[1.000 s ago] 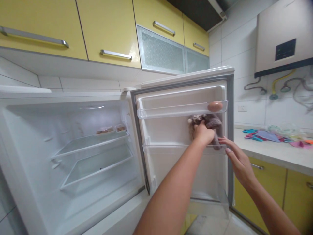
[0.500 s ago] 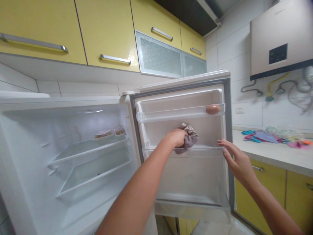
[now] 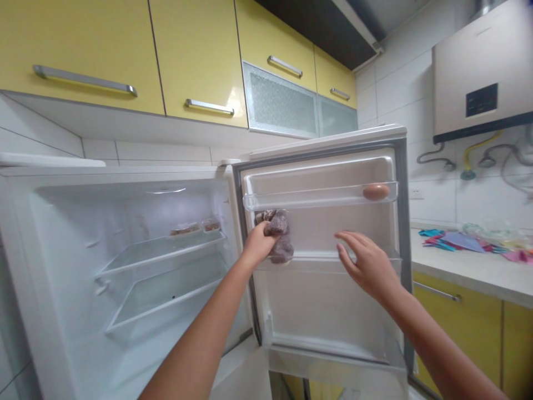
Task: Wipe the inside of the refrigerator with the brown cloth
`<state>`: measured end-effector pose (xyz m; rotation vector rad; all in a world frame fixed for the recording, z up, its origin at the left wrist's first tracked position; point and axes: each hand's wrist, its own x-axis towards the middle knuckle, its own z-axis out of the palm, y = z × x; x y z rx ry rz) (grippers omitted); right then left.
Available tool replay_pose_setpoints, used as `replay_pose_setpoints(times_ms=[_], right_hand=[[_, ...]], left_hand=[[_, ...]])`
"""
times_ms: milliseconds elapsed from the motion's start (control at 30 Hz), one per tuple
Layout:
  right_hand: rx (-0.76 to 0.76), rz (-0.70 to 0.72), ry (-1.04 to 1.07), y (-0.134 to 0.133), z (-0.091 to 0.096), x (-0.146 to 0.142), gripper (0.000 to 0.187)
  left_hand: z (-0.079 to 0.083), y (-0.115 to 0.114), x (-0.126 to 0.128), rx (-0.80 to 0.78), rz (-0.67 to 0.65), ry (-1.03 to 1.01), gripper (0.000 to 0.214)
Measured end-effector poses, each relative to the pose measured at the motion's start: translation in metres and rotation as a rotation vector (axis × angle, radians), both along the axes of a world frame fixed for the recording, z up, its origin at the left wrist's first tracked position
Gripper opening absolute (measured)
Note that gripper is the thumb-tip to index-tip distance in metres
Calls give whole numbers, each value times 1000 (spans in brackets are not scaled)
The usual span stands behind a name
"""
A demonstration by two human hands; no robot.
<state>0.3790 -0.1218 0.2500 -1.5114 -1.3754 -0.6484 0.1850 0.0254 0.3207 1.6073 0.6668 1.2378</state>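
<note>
Cloth (image 3: 280, 244), bunched, clamped in the grip of the left hand (image 3: 259, 244) against the fridge door (image 3: 325, 311), just under the upper door shelf (image 3: 316, 198); egg (image 3: 376, 192) up-right of the grip. Right hand (image 3: 366, 266), fingers apart and empty, right of the grip. Judged step: wiping; a rightward stroke needs pressure below that shelf.

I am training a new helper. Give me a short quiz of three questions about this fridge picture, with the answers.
1. True or false: the left hand grips a cloth at the fridge door.
2. Where is the egg? A) top door shelf B) bottom door shelf C) countertop
3. Fill in: the right hand is ___ and holds nothing.
Key: 1 true; 2 A; 3 open.
</note>
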Motion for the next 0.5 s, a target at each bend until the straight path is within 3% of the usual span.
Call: replay_pose_setpoints(times_ms=[67, 133, 200, 267, 333, 467, 500], right_hand=[[-87, 166, 150, 14, 11, -24, 49], [-132, 306, 301, 26, 22, -41, 55], [-109, 365, 411, 37, 32, -48, 57], [-64, 368, 519, 47, 39, -45, 56], [-48, 362, 629, 58, 43, -37, 46], [10, 344, 767, 70, 44, -27, 26], [34, 350, 771, 69, 45, -28, 25]], left_hand=[[-1, -11, 5, 68, -90, 4, 23], [-3, -23, 11, 126, -309, 70, 39], [-6, -30, 14, 161, -521, 172, 57], [-6, -29, 13, 217, -583, 225, 60], [-2, -20, 5, 332, -437, 167, 46], [20, 11, -25, 600, 248, -131, 25], [27, 20, -33, 647, 353, -177, 25]])
